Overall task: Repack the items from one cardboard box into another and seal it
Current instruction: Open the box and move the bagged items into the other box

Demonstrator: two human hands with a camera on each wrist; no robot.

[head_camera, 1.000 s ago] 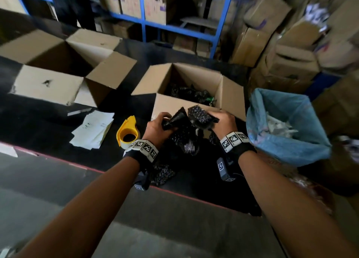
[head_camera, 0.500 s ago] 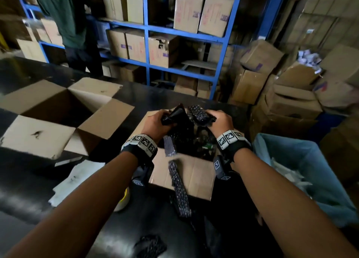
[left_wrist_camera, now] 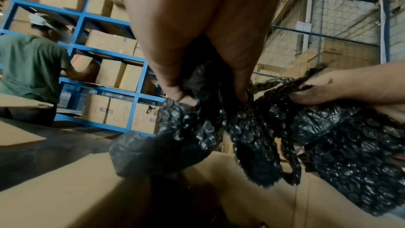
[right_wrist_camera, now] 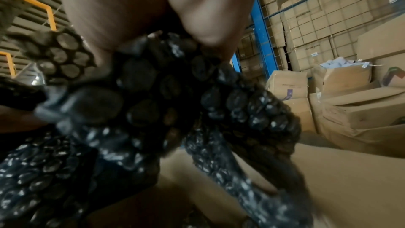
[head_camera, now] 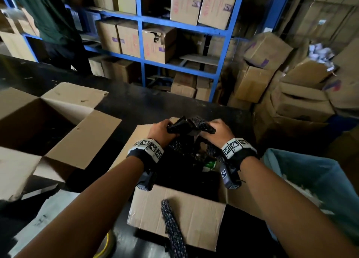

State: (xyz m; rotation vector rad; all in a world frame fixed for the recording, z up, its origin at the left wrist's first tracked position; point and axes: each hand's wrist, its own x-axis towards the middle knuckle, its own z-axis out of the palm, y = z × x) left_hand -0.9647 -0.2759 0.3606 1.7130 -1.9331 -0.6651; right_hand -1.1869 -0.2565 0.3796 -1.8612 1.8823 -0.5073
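Both hands hold a bunch of black bubble wrap (head_camera: 191, 126) above the open cardboard box (head_camera: 174, 215) in front of me. My left hand (head_camera: 162, 130) grips its left end, fingers curled round it (left_wrist_camera: 197, 83). My right hand (head_camera: 216, 129) grips the right end, and the wrap (right_wrist_camera: 153, 102) fills the right wrist view. More black wrap and something green lie inside the box. A strip of the wrap (head_camera: 172, 230) hangs down the box's near flap. A second, larger cardboard box (head_camera: 38, 125) stands open to the left with its flaps spread.
A blue bag (head_camera: 310, 189) with white scraps stands at the right. White paper sheets (head_camera: 44, 215) and a yellow tape dispenser (head_camera: 108, 244) lie near the table's front edge. Blue shelving (head_camera: 143, 44) with cartons and a person in green (head_camera: 48, 15) stand behind the table.
Both hands have carried the bubble wrap forward from the table's near edge to over the box. The view has tilted up toward the shelves.
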